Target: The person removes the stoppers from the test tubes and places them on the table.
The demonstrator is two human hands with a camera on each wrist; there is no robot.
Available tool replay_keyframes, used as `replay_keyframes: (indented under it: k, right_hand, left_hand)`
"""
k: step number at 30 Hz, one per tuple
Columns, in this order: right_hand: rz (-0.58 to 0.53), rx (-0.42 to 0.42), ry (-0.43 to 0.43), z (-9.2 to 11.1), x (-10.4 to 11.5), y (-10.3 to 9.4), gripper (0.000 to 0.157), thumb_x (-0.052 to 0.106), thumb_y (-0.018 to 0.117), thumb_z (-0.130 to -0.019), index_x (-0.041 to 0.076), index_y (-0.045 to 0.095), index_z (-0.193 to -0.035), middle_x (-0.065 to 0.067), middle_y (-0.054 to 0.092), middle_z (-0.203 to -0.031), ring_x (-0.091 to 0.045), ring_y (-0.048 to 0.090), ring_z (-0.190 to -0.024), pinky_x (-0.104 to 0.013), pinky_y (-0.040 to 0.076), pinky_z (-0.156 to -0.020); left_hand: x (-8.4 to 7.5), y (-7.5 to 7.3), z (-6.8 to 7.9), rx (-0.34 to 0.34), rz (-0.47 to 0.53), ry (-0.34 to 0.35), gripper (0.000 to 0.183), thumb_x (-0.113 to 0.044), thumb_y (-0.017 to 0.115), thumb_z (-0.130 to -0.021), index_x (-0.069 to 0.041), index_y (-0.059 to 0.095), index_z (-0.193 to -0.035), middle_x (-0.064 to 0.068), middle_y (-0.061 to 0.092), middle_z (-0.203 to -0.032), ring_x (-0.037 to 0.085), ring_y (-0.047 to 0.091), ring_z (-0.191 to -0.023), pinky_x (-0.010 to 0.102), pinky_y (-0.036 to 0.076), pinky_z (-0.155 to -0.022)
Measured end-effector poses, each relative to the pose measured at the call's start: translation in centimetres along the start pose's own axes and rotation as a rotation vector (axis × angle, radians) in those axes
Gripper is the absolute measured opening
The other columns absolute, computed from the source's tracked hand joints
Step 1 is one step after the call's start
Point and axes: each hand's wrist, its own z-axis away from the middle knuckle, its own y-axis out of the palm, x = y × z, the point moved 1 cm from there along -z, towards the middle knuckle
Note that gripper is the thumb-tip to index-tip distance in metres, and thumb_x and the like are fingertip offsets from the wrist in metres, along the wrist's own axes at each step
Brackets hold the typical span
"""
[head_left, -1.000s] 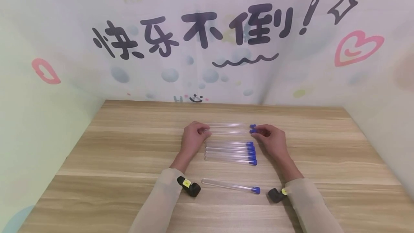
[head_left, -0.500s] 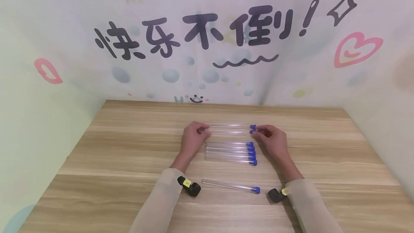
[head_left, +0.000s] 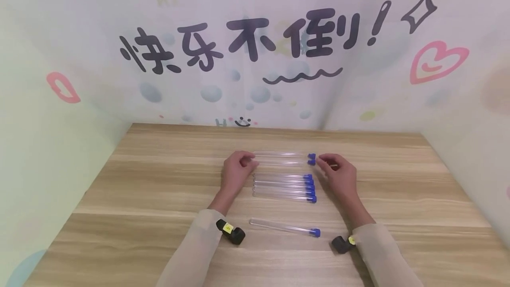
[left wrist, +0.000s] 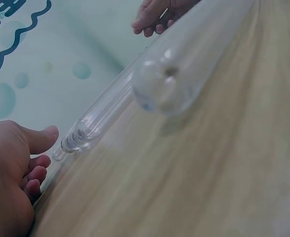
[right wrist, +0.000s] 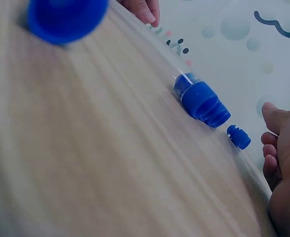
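Two clear test tubes (head_left: 279,163) with blue caps (head_left: 312,162) lie side by side at the far end of the layout. My left hand (head_left: 235,174) is at their rounded ends, its thumb and fingers loosely curved and apart. At the capped ends is my right hand (head_left: 341,176), fingers loosely bent, with a small gap to the caps. In the right wrist view its thumb and fingers hold nothing. Nearer me lies a close row of several capped tubes (head_left: 280,186), caps to the right. A single capped tube (head_left: 280,226) lies slightly slanted nearest me.
Everything lies on a wood-grain table (head_left: 139,189). Behind it hangs a pale printed cloth (head_left: 199,105) with dark lettering. Black wrist cameras (head_left: 235,234) sit at both sleeves, close to the single tube's ends.
My right hand has let go of the caps and drawn slightly to the right. My left hand has eased slightly left from the tube ends. The tubes stay in place.
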Motion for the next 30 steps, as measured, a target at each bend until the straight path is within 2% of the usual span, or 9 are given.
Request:
replay_keyframes:
  k: [8, 15, 30]
  right_hand:
    - [0.019, 0.103, -0.076, 0.7, 0.2, -0.1, 0.03, 0.043, 0.069, -0.086, 0.017, 0.069, -0.101, 0.001, 0.066, -0.098, -0.016, 0.058, -0.087, -0.022, 0.046, -0.071]
    - [0.024, 0.172, -0.121, 1.0, 0.2, -0.2, 0.023, 0.033, 0.071, -0.086, 0.015, 0.07, -0.101, 0.0, 0.067, -0.097, -0.016, 0.058, -0.088, -0.018, 0.047, -0.073]
    - [0.071, 0.209, -0.151, 0.9, 0.5, 0.1, 0.02, 0.026, 0.074, -0.084, 0.013, 0.072, -0.098, 0.0, 0.069, -0.093, -0.017, 0.058, -0.08, -0.021, 0.046, -0.068]
  left_hand:
    - [0.1, -0.3, 0.6, 0.032, 0.024, -0.004, 0.017, -0.018, 0.079, -0.08, -0.013, 0.071, -0.094, -0.001, 0.062, -0.081, 0.015, 0.054, -0.073, 0.029, 0.046, -0.064]
    - [0.2, -0.3, 0.9, 0.089, 0.04, 0.003, 0.017, -0.017, 0.079, -0.079, -0.014, 0.071, -0.093, -0.002, 0.063, -0.082, 0.015, 0.055, -0.073, 0.03, 0.047, -0.065]
    - [-0.1, -0.6, 1.1, 0.119, -0.005, 0.023, 0.015, -0.016, 0.079, -0.08, -0.011, 0.072, -0.092, -0.002, 0.062, -0.079, 0.015, 0.054, -0.072, 0.028, 0.047, -0.065]
